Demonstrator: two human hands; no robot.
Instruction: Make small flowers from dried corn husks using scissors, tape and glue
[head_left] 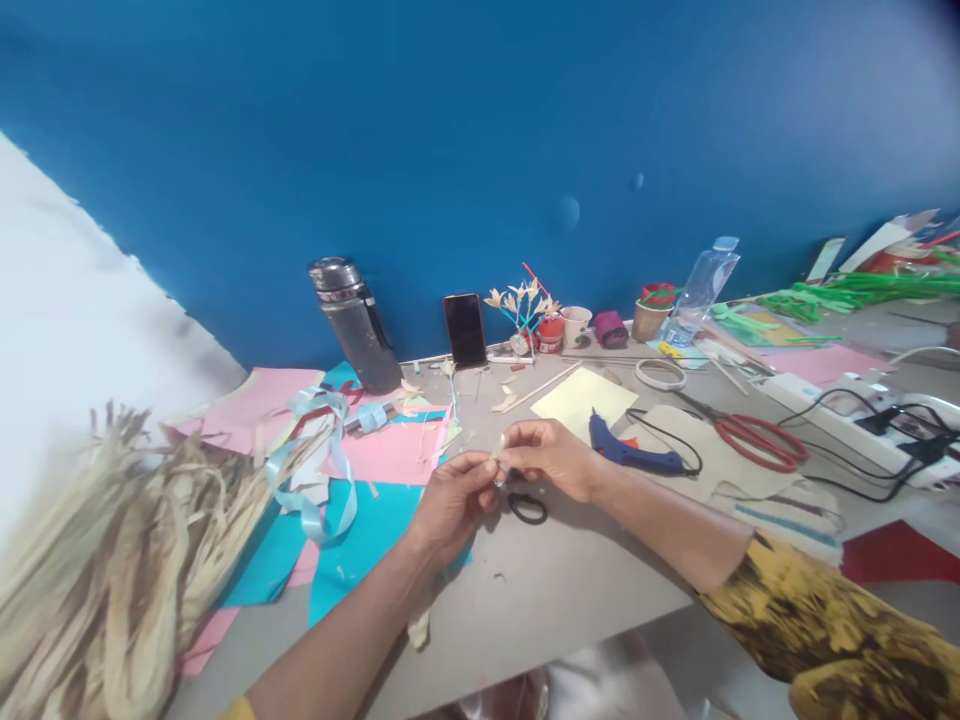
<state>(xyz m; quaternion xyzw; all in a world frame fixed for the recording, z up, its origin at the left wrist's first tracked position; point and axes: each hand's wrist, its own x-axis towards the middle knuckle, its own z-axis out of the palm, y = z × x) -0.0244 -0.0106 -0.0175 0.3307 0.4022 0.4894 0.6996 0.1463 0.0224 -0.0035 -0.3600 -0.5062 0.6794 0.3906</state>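
My left hand (456,502) and my right hand (553,458) meet above the middle of the table, thumbs and fingers pinched together. Between their fingertips is a small pale strip (499,447), which looks like corn husk; most of it is hidden by the fingers. Just under the hands lies a black scissor-like handle loop (528,508), the rest of it covered. A blue glue gun (634,450) rests right of my right hand, beside a pale yellow paper sheet (585,398). A scrap of husk (420,628) lies below my left wrist.
Dried corn husks (142,560) are heaped at left, near blue ribbon (349,500) and coloured paper (375,530). A thermos (356,330), phone (465,330), husk flowers (521,298) and bottle (701,295) line the wall. Red-handled scissors (761,440) and a power strip (832,420) lie right.
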